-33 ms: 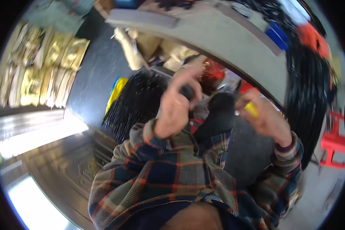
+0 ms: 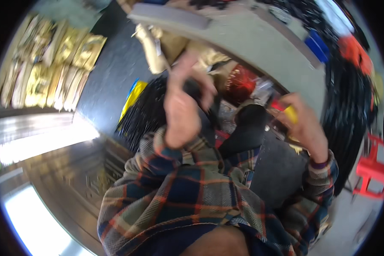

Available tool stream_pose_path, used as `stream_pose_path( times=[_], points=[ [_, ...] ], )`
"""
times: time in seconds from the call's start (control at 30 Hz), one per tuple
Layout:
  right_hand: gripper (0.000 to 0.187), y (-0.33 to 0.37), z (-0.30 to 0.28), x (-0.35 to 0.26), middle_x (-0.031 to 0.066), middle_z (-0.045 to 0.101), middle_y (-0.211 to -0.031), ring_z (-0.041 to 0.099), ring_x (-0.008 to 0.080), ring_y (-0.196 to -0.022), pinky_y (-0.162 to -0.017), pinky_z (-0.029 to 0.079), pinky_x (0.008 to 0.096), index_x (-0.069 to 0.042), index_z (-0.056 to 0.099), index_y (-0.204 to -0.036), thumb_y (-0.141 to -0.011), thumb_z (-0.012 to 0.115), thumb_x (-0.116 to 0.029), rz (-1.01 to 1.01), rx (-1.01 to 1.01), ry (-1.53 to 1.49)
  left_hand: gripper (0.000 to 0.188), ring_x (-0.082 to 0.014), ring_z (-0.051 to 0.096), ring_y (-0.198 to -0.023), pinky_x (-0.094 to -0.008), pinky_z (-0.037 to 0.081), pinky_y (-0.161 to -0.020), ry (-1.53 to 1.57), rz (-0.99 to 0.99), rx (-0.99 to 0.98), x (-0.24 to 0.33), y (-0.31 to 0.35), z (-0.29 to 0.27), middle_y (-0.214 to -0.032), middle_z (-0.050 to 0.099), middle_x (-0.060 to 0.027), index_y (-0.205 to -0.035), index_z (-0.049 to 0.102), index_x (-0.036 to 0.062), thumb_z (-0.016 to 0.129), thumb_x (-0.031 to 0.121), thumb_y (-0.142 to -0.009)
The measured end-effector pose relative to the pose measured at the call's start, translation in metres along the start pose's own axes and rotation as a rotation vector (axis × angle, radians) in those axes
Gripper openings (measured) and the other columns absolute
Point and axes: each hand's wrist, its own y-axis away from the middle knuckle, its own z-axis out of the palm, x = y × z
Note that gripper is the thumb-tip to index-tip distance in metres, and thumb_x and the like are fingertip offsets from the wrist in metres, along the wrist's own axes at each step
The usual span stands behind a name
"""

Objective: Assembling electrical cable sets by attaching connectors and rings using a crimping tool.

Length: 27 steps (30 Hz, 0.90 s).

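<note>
Two-handed work at a grey tabletop (image 2: pixel 264 45)
From where I stand, the left hand (image 2: pixel 181 106) is spread near black strands (image 2: pixel 145 112); the right hand (image 2: pixel 306 127) pinches a yellow object (image 2: pixel 291 114).

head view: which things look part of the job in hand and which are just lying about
Likely in use: yellow object, in the right hand; black strands, near the left hand, whose grip is blurred.

Apparently just lying about, away from both hands: red stool, blue object, gold packets.

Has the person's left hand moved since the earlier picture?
Yes: the left hand has shifted leftward, away from the shiny red item.
</note>
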Motion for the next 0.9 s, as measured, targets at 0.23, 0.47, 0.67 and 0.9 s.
stream_pose_path(
  times=[0.23, 0.47, 0.67, 0.9],
  points=[
    [0.030, -0.013, 0.007, 0.139, 0.0124, 0.054, -0.103, 0.056, 0.0353, -0.087, -0.066, 0.046, 0.0422, -0.009, 0.045, -0.107, -0.085, 0.054, -0.028, 0.318, 0.135, 0.658, 0.049, -0.0046, 0.042, -0.048, -0.0186, 0.037, -0.040, 0.256, 0.599, 0.008, 0.161, -0.010, -0.170, -0.060, 0.044, 0.0032, -0.120, 0.042, 0.0060, 0.036, 0.045, -0.092],
    [0.034, 0.028, -0.017, 0.128, 0.0120, 0.052, -0.115, 0.050, 0.0320, -0.104, -0.085, 0.041, 0.0392, -0.006, 0.050, -0.110, -0.082, 0.058, -0.024, 0.320, 0.218, 0.763, 0.031, -0.0085, 0.045, -0.054, -0.0211, 0.037, -0.052, -0.572, -0.002, 0.183, 0.011, -0.017, -0.136, -0.064, 0.051, -0.0010, -0.114, 0.053, 0.0053, 0.049, 0.021, -0.087],
    [0.027, 0.056, -0.032, 0.133, 0.0112, 0.054, -0.099, 0.054, 0.0328, -0.089, -0.073, 0.045, 0.0399, -0.007, 0.053, -0.096, -0.074, 0.064, -0.018, 0.507, 0.263, 0.689, 0.064, -0.0349, 0.044, -0.114, -0.0366, 0.031, -0.099, -0.929, -0.051, -0.174, -0.126, -0.019, -0.142, -0.125, 0.042, -0.0254, -0.134, 0.024, -0.0026, 0.056, 0.004, -0.079],
    [0.040, 0.089, -0.050, 0.166, 0.0136, 0.059, -0.073, 0.058, 0.0328, -0.072, -0.061, 0.045, 0.0422, -0.005, 0.055, -0.075, -0.076, 0.060, -0.045, 0.940, 0.366, 0.711, 0.032, -0.0078, 0.038, -0.035, -0.0212, 0.026, -0.036, 1.078, 0.581, -0.808, 0.093, -0.055, -0.009, -0.049, 0.044, -0.0006, -0.084, 0.062, 0.0150, 0.053, -0.011, -0.066]
  ],
)
